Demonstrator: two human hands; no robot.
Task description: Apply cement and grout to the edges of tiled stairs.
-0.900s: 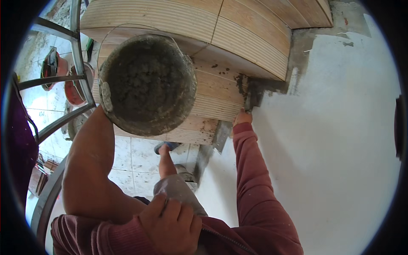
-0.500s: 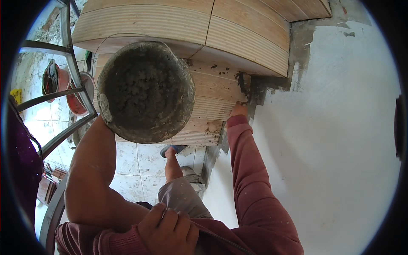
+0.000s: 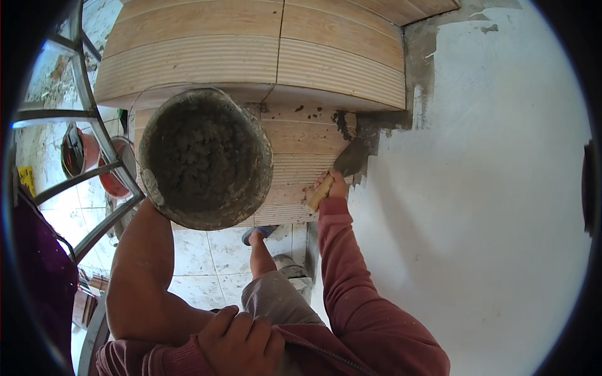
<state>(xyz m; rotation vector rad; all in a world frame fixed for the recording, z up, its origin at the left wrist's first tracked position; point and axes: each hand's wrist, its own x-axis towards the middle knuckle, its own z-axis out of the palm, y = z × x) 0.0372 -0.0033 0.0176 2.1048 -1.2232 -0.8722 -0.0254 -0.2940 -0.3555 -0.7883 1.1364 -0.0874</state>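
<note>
My right hand (image 3: 337,185) is closed around the wooden handle of a trowel (image 3: 351,158). The grey blade lies against the corner where the tiled step meets the wall, beside grey mortar (image 3: 371,135). In front of me, to the left, a round bucket (image 3: 268,164) holds a dark, lumpy mortar mix; its thin wire handle lies toward the far side. Low in the view, my left hand (image 3: 241,343) is curled near my lap, its cuff at the left; anything inside its fingers is hidden.
Wood-look tiled steps (image 3: 188,59) rise ahead, spotted with mortar. A white wall (image 3: 464,207) borders the right side. Metal railing bars (image 3: 94,135) stand at the left, with reddish buckets (image 3: 116,182) behind. My bare bent leg (image 3: 141,263) is beside the mortar bucket.
My right hand has drawn back toward me, and the trowel's handle and blade now show. The bucket and steps have shifted in the picture. My left hand stays curled.
</note>
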